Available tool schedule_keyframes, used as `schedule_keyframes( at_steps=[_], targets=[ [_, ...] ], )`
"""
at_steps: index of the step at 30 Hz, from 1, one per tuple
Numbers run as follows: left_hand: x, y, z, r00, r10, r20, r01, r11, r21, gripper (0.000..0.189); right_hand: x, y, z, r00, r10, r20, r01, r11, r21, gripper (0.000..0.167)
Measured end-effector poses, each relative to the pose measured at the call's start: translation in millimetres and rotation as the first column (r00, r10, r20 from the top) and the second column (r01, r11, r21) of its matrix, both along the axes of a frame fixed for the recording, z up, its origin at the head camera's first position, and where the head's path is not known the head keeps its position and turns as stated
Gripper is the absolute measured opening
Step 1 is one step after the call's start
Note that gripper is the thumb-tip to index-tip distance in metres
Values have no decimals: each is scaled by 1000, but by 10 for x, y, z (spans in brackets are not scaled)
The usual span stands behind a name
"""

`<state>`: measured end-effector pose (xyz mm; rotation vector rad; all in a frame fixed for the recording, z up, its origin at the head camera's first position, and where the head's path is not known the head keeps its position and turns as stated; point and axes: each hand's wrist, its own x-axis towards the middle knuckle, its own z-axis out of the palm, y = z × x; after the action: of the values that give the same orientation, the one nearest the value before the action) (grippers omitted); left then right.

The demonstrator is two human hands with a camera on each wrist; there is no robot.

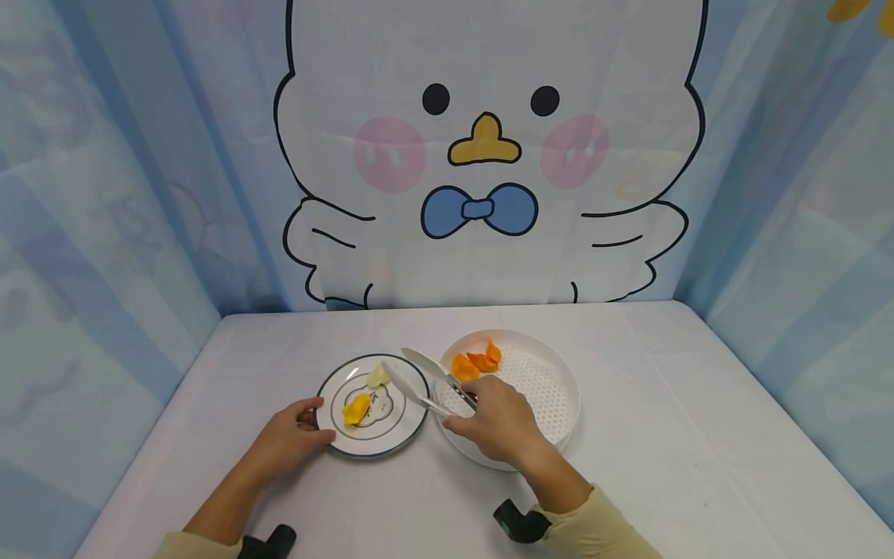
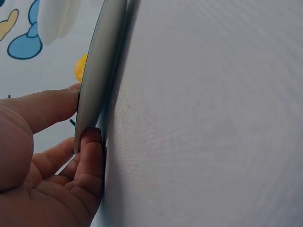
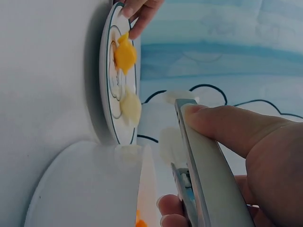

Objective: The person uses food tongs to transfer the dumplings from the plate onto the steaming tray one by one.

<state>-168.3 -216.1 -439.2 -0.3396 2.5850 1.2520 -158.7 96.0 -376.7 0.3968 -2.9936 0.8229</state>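
Observation:
My left hand [image 1: 289,439] pinches the left rim of a white plate [image 1: 401,431] with a dark line round its edge. In the left wrist view the thumb lies over the rim, with fingers beneath. On the plate lie a yellow piece [image 1: 356,409], perhaps a toy food or petal, and a pale yellow-green piece [image 1: 378,377]. My right hand [image 1: 499,419] grips tongs with metal handles [image 3: 213,175] and whitish tips [image 1: 401,382]. Their arms stand spread, one tip over the plate near the pale piece; nothing shows between them.
Right of the plate stands a white round tray [image 1: 552,396] with a perforated-looking bottom. Several orange pieces [image 1: 482,362] lie at its far left, beside the tongs. A white cloth covers the table [image 1: 670,458], and a printed curtain [image 1: 489,264] hangs behind it.

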Motion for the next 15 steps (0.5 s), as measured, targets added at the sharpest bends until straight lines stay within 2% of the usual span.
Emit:
schedule_keyframes(
  at_steps=[7,15],
  targets=[
    [5,3,11,1000,2,-3,-2,1000,-5,73,-11,-173,-26,997,45,57,-42,998,-52,57],
    [14,2,0,1000,-1,-15,1,1000,-9,73,-11,-268,-43,998,12,57,-15,999,47,58]
  ],
)
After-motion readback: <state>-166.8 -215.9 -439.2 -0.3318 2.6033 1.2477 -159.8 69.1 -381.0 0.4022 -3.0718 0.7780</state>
